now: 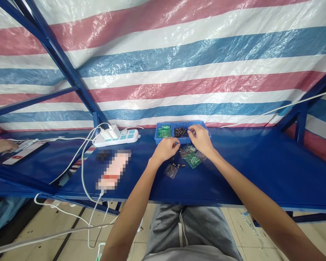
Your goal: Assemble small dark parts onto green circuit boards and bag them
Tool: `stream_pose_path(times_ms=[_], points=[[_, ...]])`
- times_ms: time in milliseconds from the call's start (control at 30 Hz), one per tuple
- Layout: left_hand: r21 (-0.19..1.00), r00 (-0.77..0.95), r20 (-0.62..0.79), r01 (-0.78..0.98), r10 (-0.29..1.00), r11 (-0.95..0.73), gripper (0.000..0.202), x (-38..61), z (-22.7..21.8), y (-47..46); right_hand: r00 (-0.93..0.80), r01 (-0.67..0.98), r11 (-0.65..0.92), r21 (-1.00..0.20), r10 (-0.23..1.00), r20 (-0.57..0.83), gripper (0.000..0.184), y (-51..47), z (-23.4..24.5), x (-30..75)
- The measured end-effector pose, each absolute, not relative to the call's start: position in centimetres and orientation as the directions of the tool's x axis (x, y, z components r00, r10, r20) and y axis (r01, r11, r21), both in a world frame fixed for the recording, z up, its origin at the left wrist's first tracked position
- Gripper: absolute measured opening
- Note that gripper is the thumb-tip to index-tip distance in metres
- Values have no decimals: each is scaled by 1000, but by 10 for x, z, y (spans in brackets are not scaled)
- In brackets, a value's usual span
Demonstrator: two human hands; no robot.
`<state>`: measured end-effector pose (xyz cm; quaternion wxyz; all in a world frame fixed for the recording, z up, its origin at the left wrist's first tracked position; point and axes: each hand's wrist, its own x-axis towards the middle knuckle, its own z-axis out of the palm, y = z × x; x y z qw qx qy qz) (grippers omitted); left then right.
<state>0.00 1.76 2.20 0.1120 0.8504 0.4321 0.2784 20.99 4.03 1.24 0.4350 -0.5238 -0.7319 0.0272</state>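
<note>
A blue compartment tray (158, 138) stands on the blue table at the back. Its left bin holds green circuit boards (164, 131), its middle bin small dark parts (180, 132). My left hand (166, 148) is curled in a pinch just in front of the tray, on something too small to name. My right hand (200, 139) hovers over the tray's right end with fingers bent, and what they hold is hidden. Below my hands lie several small clear bags with green boards (192, 159) and a few loose dark parts (175, 166).
A white power strip (118, 137) with plugged chargers and white cables sits to the left. A blurred-out object (113, 170) lies in front of it. At the far left another person's hand (0, 146) rests by a phone (24, 151). A striped tarp hangs behind.
</note>
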Motion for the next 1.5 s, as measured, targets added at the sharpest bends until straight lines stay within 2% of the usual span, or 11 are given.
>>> stream_pose_path(times_ms=[167,367,633,767,900,1133,1500], points=[[420,512,323,676,796,-606,16,-11,21,26,-269,711,537,-455,805,529,15,3,-13,200],[397,540,266,693,798,-602,22,-15,7,36,-323,725,545,-422,809,491,14,1,-22,186],[531,568,245,599,785,-599,31,-6,9,29,-403,763,574,-297,782,475,20,0,-21,189],[503,584,255,601,771,-621,25,-3,8,27,-409,759,574,-307,788,460,17,1,-21,190],[440,562,361,601,744,-667,18,3,6,24,-378,754,555,-352,804,459,13,4,-23,191],[505,517,481,497,708,-706,18,12,4,22,-311,683,567,-461,797,518,12,9,-25,193],[559,487,493,458,722,-691,19,13,3,23,-286,687,558,-465,797,532,14,10,-27,194]])
